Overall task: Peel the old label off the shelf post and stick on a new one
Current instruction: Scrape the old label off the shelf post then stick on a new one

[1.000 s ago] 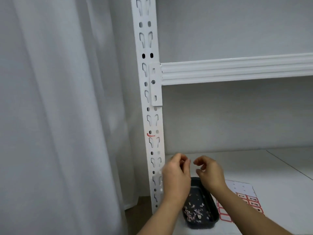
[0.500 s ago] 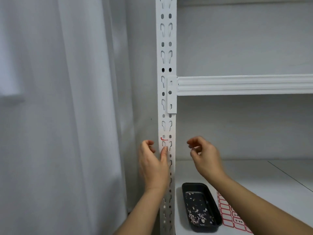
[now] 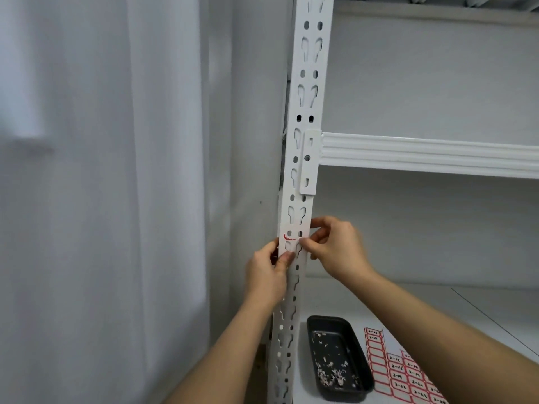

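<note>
While both bare forearms reached up from the bottom of the view, a black tray (image 3: 360,360) sat nearest on the white lower shelf (image 3: 437,304), just right of the foot of the post, its floor strewn with small pale paper scraps (image 3: 331,371). Just beside the tray's right edge lay a sheet of red-bordered labels (image 3: 408,371), several with handwritten marks too small to read.

Higher up, both hands met at the white slotted shelf post (image 3: 306,118). The left hand (image 3: 267,275) wrapped the post's left edge from outside, its thumb pressed flat on the front face below a keyhole slot. The right hand (image 3: 338,249) came in from the shelf side, fingers curled, thumb and forefinger pinched together on the post's front at its right edge. I could not tell whether anything lay between those fingertips. Between the two hands, a remnant of the old label (image 3: 288,237) clung to the post as a red corner line just above the left thumb.

Above them a white shelf beam (image 3: 423,154) hooked into the post by its bracket. To the left hung a pale curtain (image 3: 102,170), and a grey wall (image 3: 423,83) stood behind the shelving.
</note>
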